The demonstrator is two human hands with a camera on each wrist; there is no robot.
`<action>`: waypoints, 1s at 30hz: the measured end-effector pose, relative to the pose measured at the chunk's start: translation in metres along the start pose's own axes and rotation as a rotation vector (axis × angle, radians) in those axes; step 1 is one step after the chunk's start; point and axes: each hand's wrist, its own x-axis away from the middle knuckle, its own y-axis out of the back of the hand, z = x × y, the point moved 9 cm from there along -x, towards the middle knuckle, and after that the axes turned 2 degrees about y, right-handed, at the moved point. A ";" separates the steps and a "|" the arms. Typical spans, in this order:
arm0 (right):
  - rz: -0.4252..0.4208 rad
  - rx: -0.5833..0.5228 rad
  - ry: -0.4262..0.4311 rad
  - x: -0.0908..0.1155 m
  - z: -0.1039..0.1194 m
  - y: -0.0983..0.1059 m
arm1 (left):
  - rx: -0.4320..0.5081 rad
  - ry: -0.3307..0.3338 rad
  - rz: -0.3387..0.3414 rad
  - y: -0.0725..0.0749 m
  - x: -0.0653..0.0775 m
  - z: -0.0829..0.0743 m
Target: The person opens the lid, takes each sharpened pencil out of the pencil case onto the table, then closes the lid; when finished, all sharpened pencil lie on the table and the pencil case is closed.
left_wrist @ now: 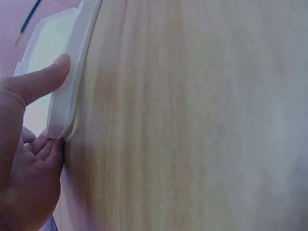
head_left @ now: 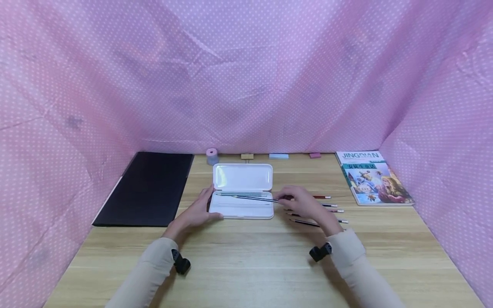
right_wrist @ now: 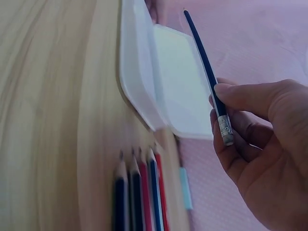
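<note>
A white pencil case (head_left: 240,212) lies with its lid raised at the back. My left hand (head_left: 198,211) grips its left end, thumb along the front wall and fingers at the end. A dark blue pencil (right_wrist: 204,57) with a white eraser end is pinched between the thumb and fingers of my right hand (head_left: 302,203). Its tip points left over the case. Inside the case, along the hinge side, lies a light-coloured pencil (head_left: 246,195). Several sharpened pencils (right_wrist: 137,192), dark and red, lie side by side right of the case, partly under my right hand.
A black folder (head_left: 148,188) lies on the left and a picture-covered book (head_left: 373,179) on the right. Along the back edge stand a roll of tape (head_left: 212,157), a yellow binder clip (head_left: 247,156), a light blue block (head_left: 279,156) and a pink eraser (head_left: 315,155). Pink dotted cloth encloses the table.
</note>
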 end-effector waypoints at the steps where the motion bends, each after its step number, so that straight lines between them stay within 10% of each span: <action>1: -0.004 0.001 0.006 0.004 0.001 0.005 | 0.001 0.005 0.000 0.000 0.000 0.000; 20: -0.143 0.130 -0.097 0.138 -0.054 0.042 | 0.002 -0.006 0.001 -0.001 0.002 0.001; 30: -0.188 0.224 -0.103 0.168 -0.063 0.049 | -0.002 -0.012 0.001 0.000 0.001 0.000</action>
